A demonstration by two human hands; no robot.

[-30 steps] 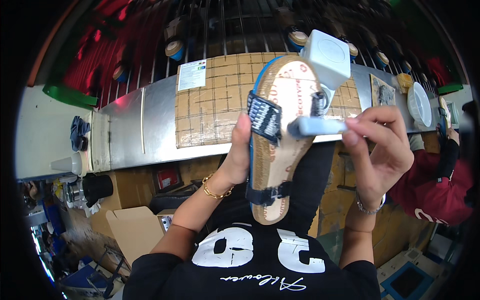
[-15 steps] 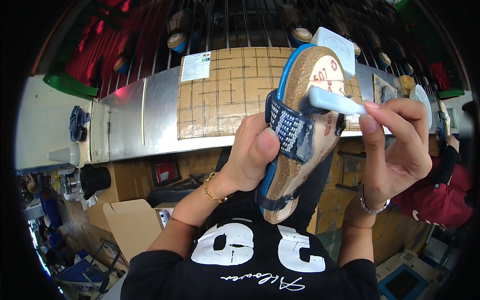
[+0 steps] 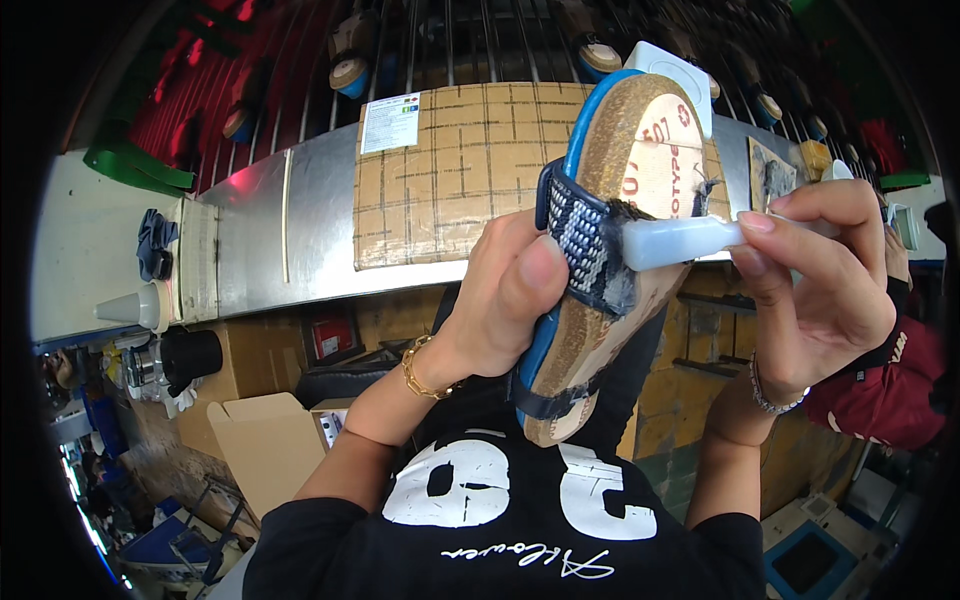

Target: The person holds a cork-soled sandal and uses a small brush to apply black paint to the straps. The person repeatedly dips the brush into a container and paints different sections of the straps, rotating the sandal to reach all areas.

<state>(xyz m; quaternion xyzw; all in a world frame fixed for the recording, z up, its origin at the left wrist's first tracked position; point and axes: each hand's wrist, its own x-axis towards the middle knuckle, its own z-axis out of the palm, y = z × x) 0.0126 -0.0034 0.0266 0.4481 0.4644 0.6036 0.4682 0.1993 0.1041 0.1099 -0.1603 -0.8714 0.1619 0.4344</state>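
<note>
Touching a strap, a pale brush is pinched by the right hand. The sandal is gripped by the left hand.

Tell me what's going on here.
The person's left hand holds up a sandal with a woven strap. The right hand pinches a pale brush, its dark bristles at the strap's edge. Behind, a cardboard box lies on a metal bench; another person in dark red is off to the right.
</note>
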